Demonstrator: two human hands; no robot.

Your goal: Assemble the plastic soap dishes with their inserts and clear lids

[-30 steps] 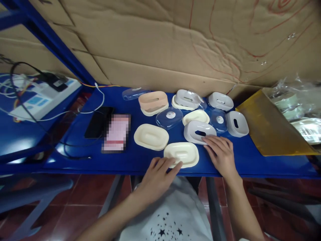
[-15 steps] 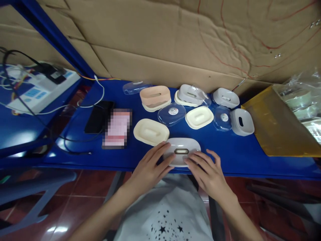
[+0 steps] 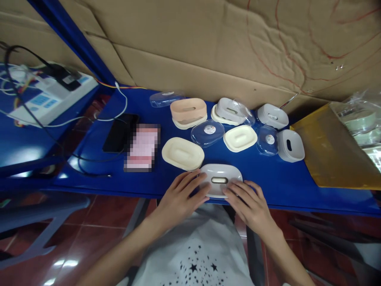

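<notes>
A glossy pale grey oval box (image 3: 220, 171) with a slot in its top sits at the table's front edge. Through the slot a cream surface shows. My left hand (image 3: 182, 195) holds the box's left end, fingers bent over its top and side. Around the right end curl the fingers of my right hand (image 3: 250, 204). My thumbs are partly hidden along the near side. Just beyond my left hand lies a cream oval tray (image 3: 182, 154) with a raised middle. A smaller cream lid-like piece (image 3: 239, 138) rests farther right.
Behind are a peach box (image 3: 188, 113), several grey slotted boxes (image 3: 291, 146) and clear plastic covers (image 3: 207, 133). A black phone (image 3: 116, 133) and a blurred-out pink rectangle (image 3: 142, 147) lie left, near cables. A yellow-sided carton (image 3: 315, 151) stands right, a cardboard wall (image 3: 190, 51) behind.
The view has shifted slightly, so everything on the table appears a little to the right. Both hands keep almost the same hold on the grey box.
</notes>
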